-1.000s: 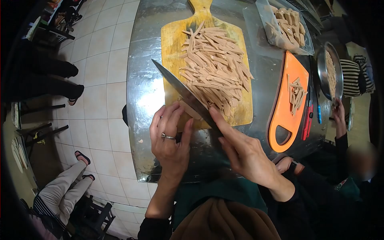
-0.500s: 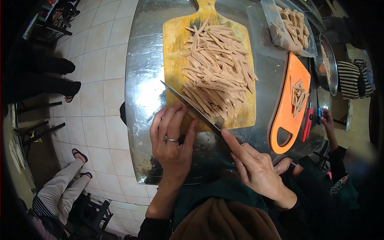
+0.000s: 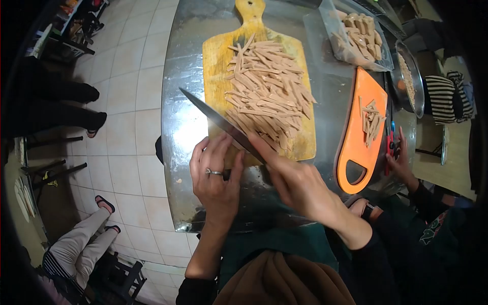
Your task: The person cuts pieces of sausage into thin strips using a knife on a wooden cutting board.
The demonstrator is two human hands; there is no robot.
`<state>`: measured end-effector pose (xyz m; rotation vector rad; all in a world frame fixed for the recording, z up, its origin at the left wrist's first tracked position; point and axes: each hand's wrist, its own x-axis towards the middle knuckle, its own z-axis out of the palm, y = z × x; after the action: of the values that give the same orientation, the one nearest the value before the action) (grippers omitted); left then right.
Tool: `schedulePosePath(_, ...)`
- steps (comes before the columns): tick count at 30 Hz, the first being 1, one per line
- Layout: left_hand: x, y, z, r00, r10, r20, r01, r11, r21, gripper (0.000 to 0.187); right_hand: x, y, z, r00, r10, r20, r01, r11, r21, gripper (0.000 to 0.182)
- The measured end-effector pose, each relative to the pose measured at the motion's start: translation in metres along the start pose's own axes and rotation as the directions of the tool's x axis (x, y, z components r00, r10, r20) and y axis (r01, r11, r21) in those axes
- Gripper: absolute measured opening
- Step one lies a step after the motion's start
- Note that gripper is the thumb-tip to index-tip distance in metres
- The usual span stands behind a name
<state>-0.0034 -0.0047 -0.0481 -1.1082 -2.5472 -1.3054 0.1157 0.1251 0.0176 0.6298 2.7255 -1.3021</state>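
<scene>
Slicing is under way: the right hand (image 3: 300, 185) grips the knife (image 3: 218, 122), forefinger along its spine, while the left hand (image 3: 216, 178) pins a piece (hidden under fingers) on the wooden board (image 3: 216, 61). Next, a straight downstroke just beside the left fingertips.

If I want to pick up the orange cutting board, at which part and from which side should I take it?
Probably by the cut-out handle hole of the orange cutting board, at its near end, coming from the table's near edge. That end is bare, while cut strips lie on the far half, so the grip touches no food.
</scene>
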Motion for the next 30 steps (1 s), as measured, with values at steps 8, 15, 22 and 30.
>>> schedulePosePath(8, -0.004, 0.000, -0.002, 0.998, 0.051, -0.026, -0.050, 0.999, 0.003, 0.035, -0.017, -0.010, -0.031, 0.993, 0.015, -0.119, 0.011, 0.978, 0.210, 0.062)
schedulePosePath(15, -0.001, -0.016, -0.053, 0.999, -0.027, 0.028, 0.026, 0.998, 0.054, 0.047, -0.064, 0.051, -0.014, 0.874, 0.009, -0.487, -0.067, 0.993, -0.102, 0.074)
schedulePosePath(22, 0.021, -0.058, -0.056, 0.947, -0.198, 0.254, 0.194, 0.980, 0.038, 0.069, -0.061, 0.061, 0.009, 0.855, 0.149, -0.497, -0.214, 0.974, -0.076, 0.072)
schedulePosePath(30, 0.017, -0.051, -0.064, 0.935, -0.197, 0.294, 0.205, 0.979, 0.001, 0.070, -0.085, 0.047, 0.002, 0.826, 0.036, -0.562, -0.085, 0.995, -0.060, 0.066)
